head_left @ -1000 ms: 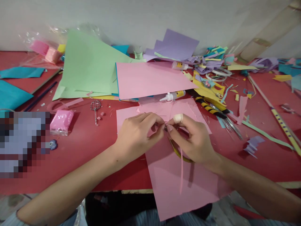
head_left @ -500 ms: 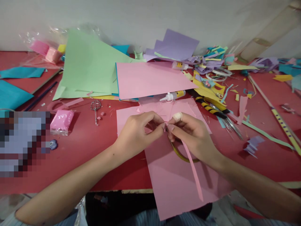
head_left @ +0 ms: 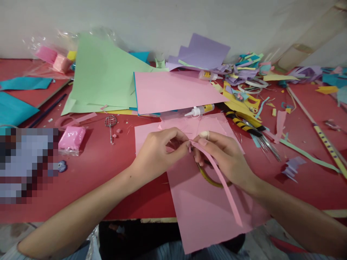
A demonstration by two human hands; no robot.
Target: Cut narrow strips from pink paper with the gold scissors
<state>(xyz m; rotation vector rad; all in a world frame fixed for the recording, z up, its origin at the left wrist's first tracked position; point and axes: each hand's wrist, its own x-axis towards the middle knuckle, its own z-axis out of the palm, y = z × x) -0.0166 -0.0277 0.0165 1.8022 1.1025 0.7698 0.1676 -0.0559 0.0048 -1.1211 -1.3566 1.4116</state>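
Note:
My left hand (head_left: 159,151) and my right hand (head_left: 225,155) meet over a pink paper sheet (head_left: 200,209) that hangs over the table's near edge. Both pinch the top end of a thin pink paper strip (head_left: 222,184), which trails down to the right across the sheet. My right index finger has a bandage on its tip. A yellow curved band (head_left: 210,179) lies under my right hand on the sheet.
On the red table (head_left: 103,173) lie a big pink sheet (head_left: 173,90), a green sheet (head_left: 103,76), two glue bottles (head_left: 199,110), a pink clay packet (head_left: 72,138), a small wire tool (head_left: 110,122), striped-handled pliers (head_left: 244,124) and many paper scraps (head_left: 249,72).
The hanging pink strip swung from straight down to slanting down-right, and its free end moved further right. Both hands stayed in place, pinching its top.

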